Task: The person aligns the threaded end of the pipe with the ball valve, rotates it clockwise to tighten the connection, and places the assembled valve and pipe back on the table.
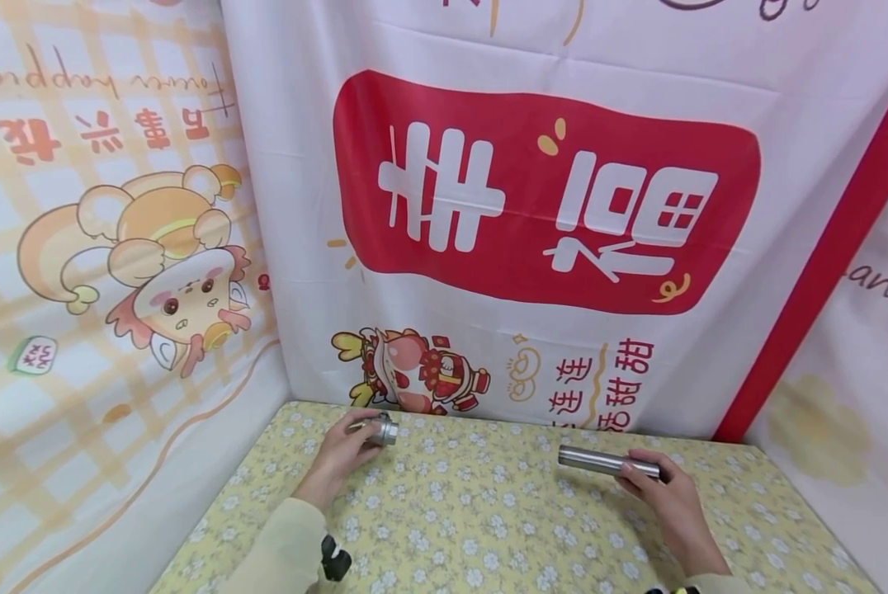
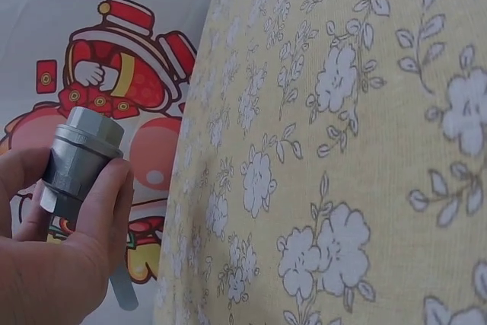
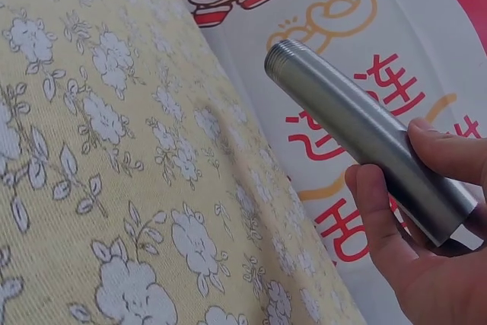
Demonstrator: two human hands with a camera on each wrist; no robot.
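On the left side of the table, my left hand (image 1: 346,448) grips a short grey metal valve (image 1: 386,431) between thumb and fingers. In the left wrist view the valve (image 2: 81,159) shows a hexagonal end, and a flat grey strip (image 2: 122,288) sticks out below the fingers. At the right, my right hand (image 1: 661,483) holds a straight metal pipe (image 1: 600,460) near one end, its other end pointing left. Screw threads ring that free end of the pipe (image 3: 342,108) in the right wrist view. The two pieces are well apart.
A yellow floral cloth (image 1: 474,511) covers the table. Behind it hangs a white printed curtain (image 1: 303,247) with a red panel, and a printed sheet (image 1: 191,429) borders the left side. Dark straps sit at the sleeves.
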